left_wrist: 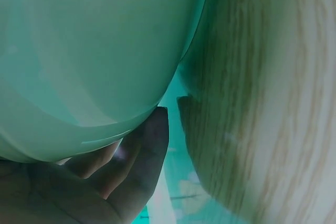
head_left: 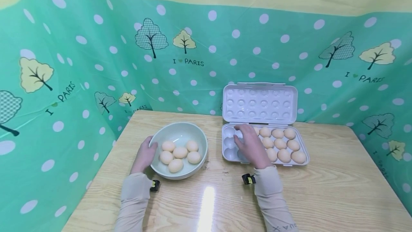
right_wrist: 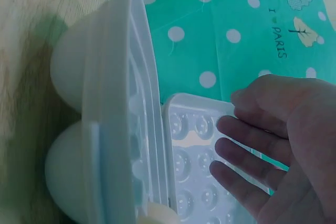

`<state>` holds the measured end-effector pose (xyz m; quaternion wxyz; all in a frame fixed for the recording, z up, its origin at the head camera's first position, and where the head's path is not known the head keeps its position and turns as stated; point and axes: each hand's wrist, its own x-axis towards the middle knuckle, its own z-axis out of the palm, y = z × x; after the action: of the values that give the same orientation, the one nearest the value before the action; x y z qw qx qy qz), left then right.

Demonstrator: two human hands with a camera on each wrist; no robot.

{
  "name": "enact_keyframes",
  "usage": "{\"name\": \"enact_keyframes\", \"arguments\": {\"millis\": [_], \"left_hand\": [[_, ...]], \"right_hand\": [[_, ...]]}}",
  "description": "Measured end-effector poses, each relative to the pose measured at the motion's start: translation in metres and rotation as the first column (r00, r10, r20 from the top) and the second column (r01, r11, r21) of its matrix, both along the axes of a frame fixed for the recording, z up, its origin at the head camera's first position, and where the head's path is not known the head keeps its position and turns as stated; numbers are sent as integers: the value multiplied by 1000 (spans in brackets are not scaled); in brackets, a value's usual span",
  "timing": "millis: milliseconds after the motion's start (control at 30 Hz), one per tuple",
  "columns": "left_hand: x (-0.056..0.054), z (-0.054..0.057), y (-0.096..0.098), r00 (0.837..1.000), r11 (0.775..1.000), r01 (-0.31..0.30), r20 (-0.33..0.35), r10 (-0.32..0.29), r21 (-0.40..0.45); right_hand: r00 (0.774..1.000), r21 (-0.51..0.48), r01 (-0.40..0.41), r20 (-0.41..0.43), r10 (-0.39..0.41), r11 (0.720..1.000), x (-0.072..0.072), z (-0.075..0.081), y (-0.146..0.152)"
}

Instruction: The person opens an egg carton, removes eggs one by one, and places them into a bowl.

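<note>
A pale green bowl [head_left: 194, 132] stands on the table with several light brown eggs [head_left: 180, 152] in it. My left hand [head_left: 145, 156] grips its left side, thumb at the rim and fingers [left_wrist: 149, 153] along the outer wall. To the right, a white plastic egg box [head_left: 229, 142] lies open, its dimpled lid [head_left: 260, 104] tipped back. Eggs [head_left: 280, 143] fill its right part, while bare cups show at the left end. Over those cups hovers my right hand [head_left: 252, 148], holding nothing, its fingers [right_wrist: 247, 135] spread and slightly bent.
Both things stand on a light wood table [head_left: 334, 189]. Close behind and at the sides hangs a green dotted curtain [head_left: 206, 49] printed with trees. The lid stands up right in front of it. Small black wrist cameras [head_left: 248, 179] sit at both cuffs.
</note>
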<state>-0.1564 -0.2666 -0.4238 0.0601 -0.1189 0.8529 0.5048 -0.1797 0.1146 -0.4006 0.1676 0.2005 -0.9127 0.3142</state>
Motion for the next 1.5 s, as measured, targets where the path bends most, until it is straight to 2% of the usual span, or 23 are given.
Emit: {"name": "enact_keyframes", "arguments": {"millis": [267,567,800,1100,1500], "left_hand": [[-1,0,0,1000,1000,1,-20,-1,8],[-1,-2,-1,1000,1000,2,-21,-2,8],[-1,-2,0,1000,1000,-3,-4,3,11],[0,-1,0,1000,1000,-1,6,1,8],[-1,0,-1,1000,1000,2,7,-2,10]], "right_hand": [[999,38,27,42,-29,999,-1,0,13],[998,69,48,32,-50,996,-2,2,26],[990,87,91,97,-99,992,-5,-4,37],[983,63,86,158,-95,994,-7,-8,47],[978,89,87,180,-102,992,-7,-15,59]]}}
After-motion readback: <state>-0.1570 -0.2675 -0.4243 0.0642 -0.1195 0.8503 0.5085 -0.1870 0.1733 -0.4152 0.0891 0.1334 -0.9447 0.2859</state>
